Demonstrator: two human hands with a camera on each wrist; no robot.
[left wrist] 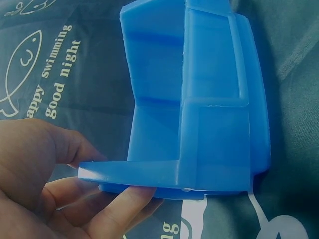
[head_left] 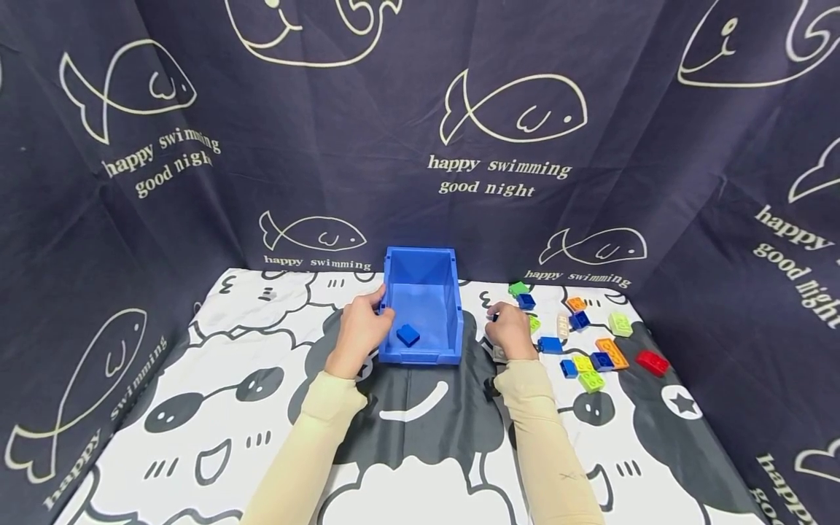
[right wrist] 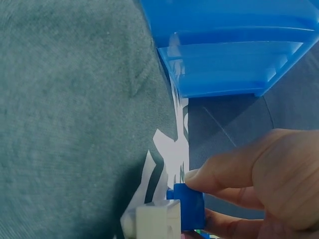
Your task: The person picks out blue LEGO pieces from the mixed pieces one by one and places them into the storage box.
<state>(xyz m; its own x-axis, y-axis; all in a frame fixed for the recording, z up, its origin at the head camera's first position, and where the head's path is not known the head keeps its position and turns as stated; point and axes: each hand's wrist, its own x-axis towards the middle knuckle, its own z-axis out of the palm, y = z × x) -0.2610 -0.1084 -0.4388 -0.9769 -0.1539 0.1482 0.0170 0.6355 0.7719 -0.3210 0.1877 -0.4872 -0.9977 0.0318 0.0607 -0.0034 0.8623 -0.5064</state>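
Note:
My left hand (head_left: 360, 326) grips the left wall of the blue bin (head_left: 455, 306), thumb on the inner side and fingers outside, as the left wrist view shows. One blue brick (head_left: 408, 335) lies on the bin floor near its front. Right of the bin, my right hand (head_left: 510, 332) pinches another blue brick (right wrist: 192, 206) between thumb and fingers. Beside that brick in the right wrist view is a whitish brick (right wrist: 158, 220). The head view mostly hides the pinched brick behind the hand.
Several loose bricks lie right of my right hand, among them a red brick (head_left: 652, 362), an orange brick (head_left: 612, 353), a light green brick (head_left: 620, 324) and a beige brick (head_left: 562, 326). A dark printed curtain (head_left: 367, 146) stands behind the patterned cloth (head_left: 216, 350).

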